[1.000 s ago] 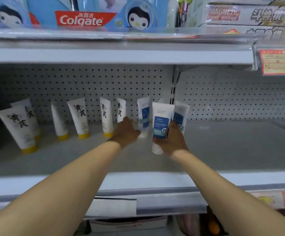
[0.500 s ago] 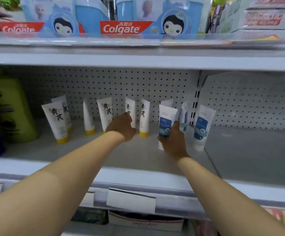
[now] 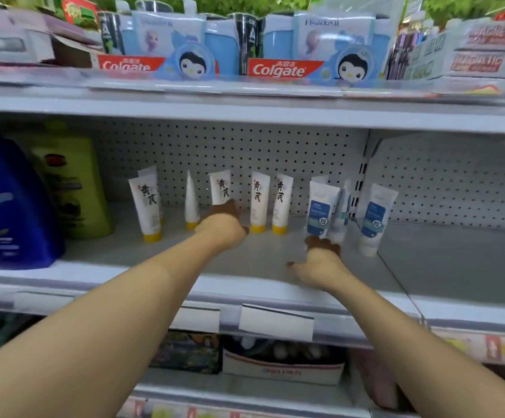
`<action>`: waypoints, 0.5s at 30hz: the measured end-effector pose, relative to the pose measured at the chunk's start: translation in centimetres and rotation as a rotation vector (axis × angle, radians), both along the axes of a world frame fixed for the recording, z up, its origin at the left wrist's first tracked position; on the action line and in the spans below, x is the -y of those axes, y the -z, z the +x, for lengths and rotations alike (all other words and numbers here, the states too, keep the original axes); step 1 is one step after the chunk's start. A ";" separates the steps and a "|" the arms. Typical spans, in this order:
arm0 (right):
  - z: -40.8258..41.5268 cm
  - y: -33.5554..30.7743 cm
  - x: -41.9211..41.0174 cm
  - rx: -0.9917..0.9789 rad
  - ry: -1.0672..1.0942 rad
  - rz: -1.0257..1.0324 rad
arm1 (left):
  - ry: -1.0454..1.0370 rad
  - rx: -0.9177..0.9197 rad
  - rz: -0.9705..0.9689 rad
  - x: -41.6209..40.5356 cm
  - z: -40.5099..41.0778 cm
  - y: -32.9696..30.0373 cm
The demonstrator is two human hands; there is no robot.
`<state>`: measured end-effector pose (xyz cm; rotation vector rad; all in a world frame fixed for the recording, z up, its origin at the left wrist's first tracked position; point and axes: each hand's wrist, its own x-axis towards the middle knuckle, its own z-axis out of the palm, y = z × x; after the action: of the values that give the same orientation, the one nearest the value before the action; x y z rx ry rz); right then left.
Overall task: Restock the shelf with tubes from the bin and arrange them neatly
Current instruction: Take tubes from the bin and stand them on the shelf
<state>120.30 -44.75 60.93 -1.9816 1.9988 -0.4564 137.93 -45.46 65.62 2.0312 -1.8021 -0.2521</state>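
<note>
Several white tubes with yellow caps (image 3: pixel 258 203) stand cap-down in a row at the back of the grey shelf (image 3: pixel 263 267). My left hand (image 3: pixel 222 227) grips the lower part of one of them, the middle tube (image 3: pixel 221 188). To the right stand three white tubes with blue labels. My right hand (image 3: pixel 320 260) rests at the foot of the nearest blue-label tube (image 3: pixel 320 206); its fingertips touch the hidden cap and the thumb is spread out to the left. Another blue-label tube (image 3: pixel 375 218) stands apart on the right. No bin is in view.
A large blue bottle (image 3: pixel 9 200) and a green bottle (image 3: pixel 73 182) stand at the shelf's left end. Colgate packs (image 3: pixel 281 69) fill the shelf above. A cardboard box (image 3: pixel 281 369) sits on the shelf below. A white price tag (image 3: pixel 275 322) hangs on the front rail.
My right hand has stood the blue-label tube down and slid to its foot, thumb now spread. My left hand has shifted left along the row onto another yellow-capped tube.
</note>
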 end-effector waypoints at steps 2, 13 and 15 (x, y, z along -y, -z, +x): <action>1.9 -0.6 -2.3 -0.005 -0.083 -0.009 | 0.015 0.001 -0.018 -1.6 1.7 -0.1; 17.9 -0.1 -11.3 -0.190 -0.399 -0.030 | -0.153 -0.068 -0.031 -12.4 17.6 0.6; 21.2 0.6 -12.9 -0.205 -0.479 -0.022 | -0.227 -0.082 -0.002 -14.8 21.3 1.4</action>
<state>141.48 -31.86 60.34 -2.5024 1.5386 -0.1683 159.27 -30.61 64.22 2.1677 -1.5075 -0.2612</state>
